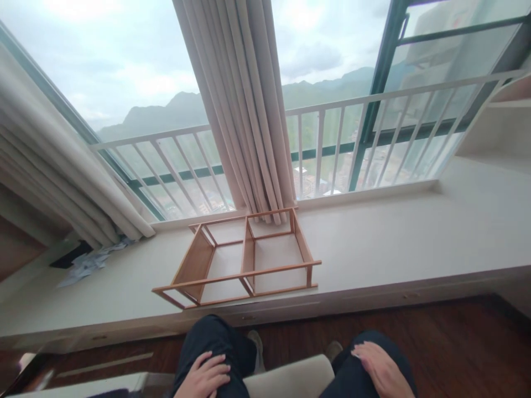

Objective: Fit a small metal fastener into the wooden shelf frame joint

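My left hand (206, 377) lies on my left thigh, near the knee, its fingers somewhat apart and holding nothing. On the right thigh rests my right hand (380, 366), laid flat with its fingers stretched out. Both legs are in dark trousers, and a pale seat edge (292, 377) shows between them. In front of my knees, a brown wooden shelf rack (193, 262) lies on its side on the white window ledge (365, 237). It has an open frame with two flat boards across it. Neither hand touches the rack.
A gathered beige curtain (236, 99) hangs down behind the rack, with another curtain (62, 149) at left. White railings (332, 105) run along the windows. Crumpled papers (89, 262) lie on the ledge's left end. Below the ledge is a dark wooden floor (452, 337).
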Motion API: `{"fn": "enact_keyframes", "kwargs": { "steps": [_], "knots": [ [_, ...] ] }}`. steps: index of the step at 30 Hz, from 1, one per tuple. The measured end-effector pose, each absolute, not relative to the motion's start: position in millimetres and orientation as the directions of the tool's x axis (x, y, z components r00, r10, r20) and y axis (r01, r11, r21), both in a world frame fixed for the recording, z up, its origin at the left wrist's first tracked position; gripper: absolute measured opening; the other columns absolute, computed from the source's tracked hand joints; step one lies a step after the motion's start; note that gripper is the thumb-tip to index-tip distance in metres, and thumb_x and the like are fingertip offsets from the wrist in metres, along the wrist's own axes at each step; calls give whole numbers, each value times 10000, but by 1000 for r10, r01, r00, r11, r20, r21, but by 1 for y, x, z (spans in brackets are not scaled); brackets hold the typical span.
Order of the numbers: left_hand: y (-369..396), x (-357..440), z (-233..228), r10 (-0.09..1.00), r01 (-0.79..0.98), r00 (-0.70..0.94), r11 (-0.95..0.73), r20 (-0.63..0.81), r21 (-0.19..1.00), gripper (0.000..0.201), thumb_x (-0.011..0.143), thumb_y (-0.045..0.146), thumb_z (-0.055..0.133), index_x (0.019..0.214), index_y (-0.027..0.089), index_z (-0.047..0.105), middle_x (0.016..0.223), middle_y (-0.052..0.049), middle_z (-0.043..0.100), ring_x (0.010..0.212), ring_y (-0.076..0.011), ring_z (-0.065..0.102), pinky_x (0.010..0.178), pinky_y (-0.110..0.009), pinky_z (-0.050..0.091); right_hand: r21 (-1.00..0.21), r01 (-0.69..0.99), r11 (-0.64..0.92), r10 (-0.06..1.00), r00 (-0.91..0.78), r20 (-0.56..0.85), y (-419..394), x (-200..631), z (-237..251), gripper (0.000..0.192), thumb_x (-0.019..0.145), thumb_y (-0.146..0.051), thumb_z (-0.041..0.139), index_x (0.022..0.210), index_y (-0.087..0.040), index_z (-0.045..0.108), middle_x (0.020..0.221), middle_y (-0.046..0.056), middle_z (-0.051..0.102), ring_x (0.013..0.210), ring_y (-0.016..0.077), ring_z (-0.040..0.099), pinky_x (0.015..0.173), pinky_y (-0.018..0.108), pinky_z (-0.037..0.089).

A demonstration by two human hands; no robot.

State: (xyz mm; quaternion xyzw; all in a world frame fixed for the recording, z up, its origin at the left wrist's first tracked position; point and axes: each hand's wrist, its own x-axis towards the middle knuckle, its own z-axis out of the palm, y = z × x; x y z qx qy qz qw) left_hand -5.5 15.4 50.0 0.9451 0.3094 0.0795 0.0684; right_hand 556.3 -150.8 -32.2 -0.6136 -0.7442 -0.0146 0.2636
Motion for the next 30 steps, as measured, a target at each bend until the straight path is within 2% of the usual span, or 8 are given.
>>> {"fn": "enact_keyframes", "kwargs": {
  "steps": [5,7,10,16,19,23,26,30],
  "knots": [
    [14,-13,48,566,552,823,-776,-49,304,584,856,134,518,1325,430,700,1391,30,709,1390,-240,584,1272,-505,316,-480,872,100,921,102,376,-142,529,-19,543,1092,-409,310,960,-239,809,1013,84,813,1011,281,773,960,457,619],
    [13,-11,47,623,607,779,-723,-68,329,556,869,136,511,1298,417,724,1414,21,695,1405,-250,571,1265,-536,316,-550,834,49,933,159,323,-131,516,-9,592,1095,-462,266,846,-241,756,908,93,784,929,277,755,904,455,604],
    [7,-1,44,772,735,635,-586,-42,341,451,906,164,497,1203,357,776,1392,-14,710,1391,-257,582,1244,-571,322,-598,801,2,939,205,276,-113,493,8,614,1086,-533,226,782,-235,668,818,94,728,844,281,707,852,457,561],
    [-19,15,42,878,786,479,-425,-8,449,383,908,171,504,1122,318,785,1380,-27,716,1407,-234,559,1250,-564,264,-634,772,-50,939,253,234,-83,443,36,573,1047,-584,205,754,-252,568,769,99,694,808,294,686,809,433,510],
    [-40,9,40,932,781,363,-311,13,542,368,908,165,495,1079,310,787,1374,-22,720,1410,-227,553,1242,-565,268,-652,757,-43,948,238,214,-80,418,40,519,1034,-564,234,777,-256,562,787,100,710,796,293,699,774,415,508],
    [-67,-7,28,977,702,212,-172,27,691,360,898,168,506,1055,303,801,1370,-34,721,1428,-253,538,1229,-588,300,-664,748,17,981,114,154,-86,402,30,464,1008,-565,323,778,-265,592,795,92,736,795,293,730,769,396,531],
    [-76,-24,17,992,601,110,-110,54,792,342,866,160,526,996,286,817,1302,-43,752,1358,-245,600,1211,-511,387,-664,748,23,991,69,112,-85,402,18,456,966,-610,382,784,-276,634,820,92,757,804,312,746,747,397,557],
    [-78,-64,12,972,560,-213,37,101,827,338,867,125,487,926,230,802,1156,-79,788,1173,-222,686,1118,-431,488,-669,743,-14,999,38,21,-79,401,14,440,883,-652,448,813,-290,687,871,97,780,807,341,757,756,424,592]
  ]
}}
